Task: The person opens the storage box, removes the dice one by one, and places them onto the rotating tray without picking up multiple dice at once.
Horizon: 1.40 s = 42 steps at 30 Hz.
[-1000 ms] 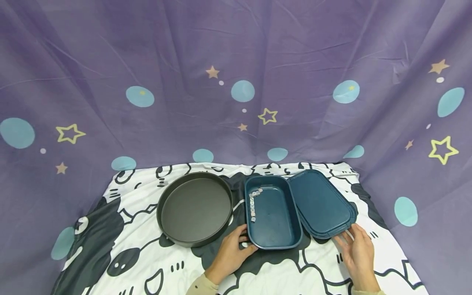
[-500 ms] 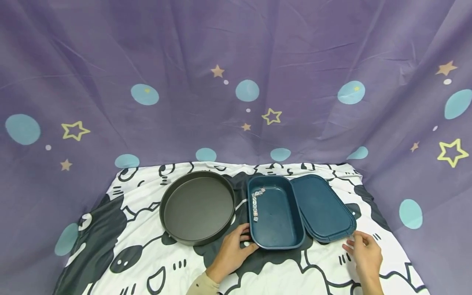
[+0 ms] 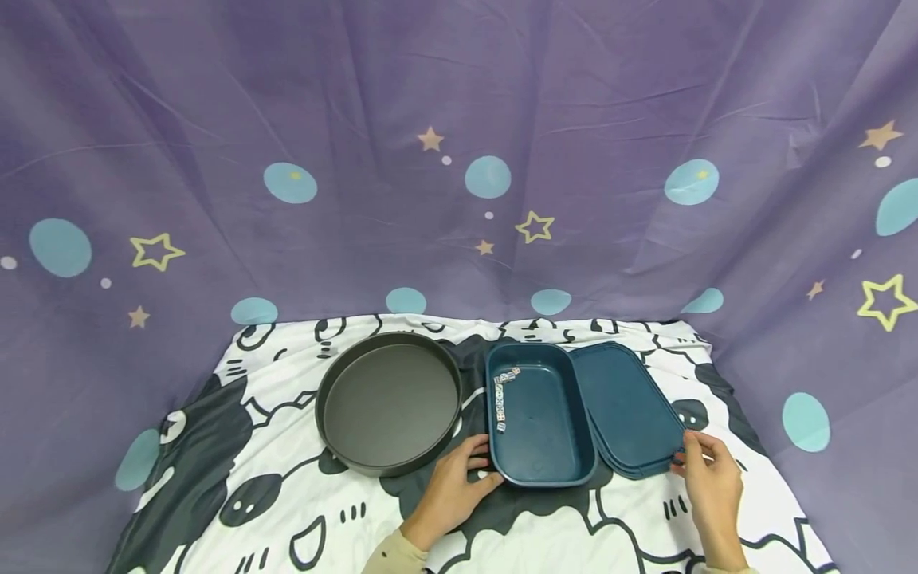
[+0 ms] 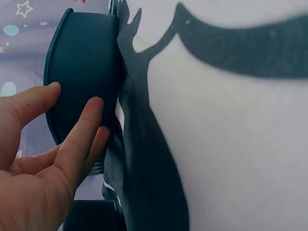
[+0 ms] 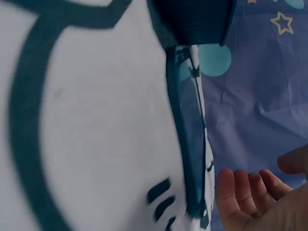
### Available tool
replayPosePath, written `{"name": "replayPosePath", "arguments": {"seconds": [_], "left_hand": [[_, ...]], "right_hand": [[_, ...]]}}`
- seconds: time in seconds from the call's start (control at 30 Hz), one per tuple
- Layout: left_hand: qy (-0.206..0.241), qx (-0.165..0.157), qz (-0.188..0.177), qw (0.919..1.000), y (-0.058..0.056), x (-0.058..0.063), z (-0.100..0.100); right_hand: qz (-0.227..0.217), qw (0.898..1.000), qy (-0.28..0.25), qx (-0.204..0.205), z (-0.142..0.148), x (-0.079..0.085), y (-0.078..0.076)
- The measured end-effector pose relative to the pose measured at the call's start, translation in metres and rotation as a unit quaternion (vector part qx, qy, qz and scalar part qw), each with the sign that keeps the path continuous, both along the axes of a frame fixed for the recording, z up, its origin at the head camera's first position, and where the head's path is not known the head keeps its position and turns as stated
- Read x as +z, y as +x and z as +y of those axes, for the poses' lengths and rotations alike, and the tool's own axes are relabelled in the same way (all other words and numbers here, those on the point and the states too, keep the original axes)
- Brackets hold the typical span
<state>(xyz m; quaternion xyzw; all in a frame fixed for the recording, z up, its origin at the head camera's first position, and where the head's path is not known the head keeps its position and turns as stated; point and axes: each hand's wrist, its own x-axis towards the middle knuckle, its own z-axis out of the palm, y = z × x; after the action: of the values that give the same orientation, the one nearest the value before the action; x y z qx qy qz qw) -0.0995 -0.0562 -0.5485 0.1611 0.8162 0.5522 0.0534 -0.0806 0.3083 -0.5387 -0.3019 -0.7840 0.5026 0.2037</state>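
A deep blue rectangular container (image 3: pixel 543 430) lies on the patterned cloth, with a bent row of small white dice (image 3: pixel 500 405) along its left inner wall. My left hand (image 3: pixel 452 488) rests at its near left corner. In the left wrist view the thumb is at the rim and straight fingers lie along the outer wall. Flat to the right of the container lies its blue lid (image 3: pixel 631 410). My right hand (image 3: pixel 712 482) is at the lid's near right corner, fingertips right at the edge. The right wrist view shows those fingers (image 5: pixel 240 185) relaxed, gently bent.
A round dark grey pan (image 3: pixel 390 399) stands left of the container, close to it. The black-and-white cloth (image 3: pixel 358 542) covers the table, and a purple curtain (image 3: pixel 402 207) hangs behind and at both sides.
The right hand drew back from the lid's corner, then came to its right edge. The lid has turned slightly and its near end sits lower. The left hand stays at the container's corner.
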Motion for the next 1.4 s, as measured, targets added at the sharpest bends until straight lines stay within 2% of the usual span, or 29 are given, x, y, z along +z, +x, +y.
{"name": "replayPosePath", "arguments": {"seconds": [0.27,0.4,0.53,0.67,0.87,1.07,1.2,1.3,1.4], "left_hand": [[-0.01,0.002,-0.015,0.9998,0.002,0.005,-0.004],[-0.016,0.011,0.004,0.9998,0.004,0.015,-0.011],[-0.021,0.03,0.012,0.9993,0.005,0.026,-0.022],[-0.017,0.053,0.005,0.9984,0.007,0.036,-0.035],[-0.028,0.099,0.033,0.9941,0.01,0.048,-0.055],[-0.076,0.165,0.059,0.9815,0.01,0.055,-0.08],[-0.118,0.213,0.077,0.9668,0.008,0.056,-0.103],[-0.141,0.247,0.094,0.9542,0.006,0.055,-0.122],[-0.157,0.276,0.096,0.9434,0.005,0.053,-0.14]], "right_hand": [[0.036,0.999,0.024,0.03,-0.015,0.01,-0.011],[0.055,0.997,0.016,0.057,-0.023,0.017,-0.018],[0.067,0.994,0.019,0.086,-0.032,0.028,-0.025],[0.096,0.989,0.023,0.114,-0.041,0.039,-0.035],[0.117,0.98,0.056,0.149,-0.057,0.056,-0.052],[0.112,0.969,0.108,0.192,-0.073,0.07,-0.067],[0.119,0.958,0.123,0.23,-0.085,0.076,-0.079],[0.129,0.945,0.137,0.266,-0.093,0.08,-0.089],[0.139,0.934,0.142,0.297,-0.102,0.083,-0.097]]}}
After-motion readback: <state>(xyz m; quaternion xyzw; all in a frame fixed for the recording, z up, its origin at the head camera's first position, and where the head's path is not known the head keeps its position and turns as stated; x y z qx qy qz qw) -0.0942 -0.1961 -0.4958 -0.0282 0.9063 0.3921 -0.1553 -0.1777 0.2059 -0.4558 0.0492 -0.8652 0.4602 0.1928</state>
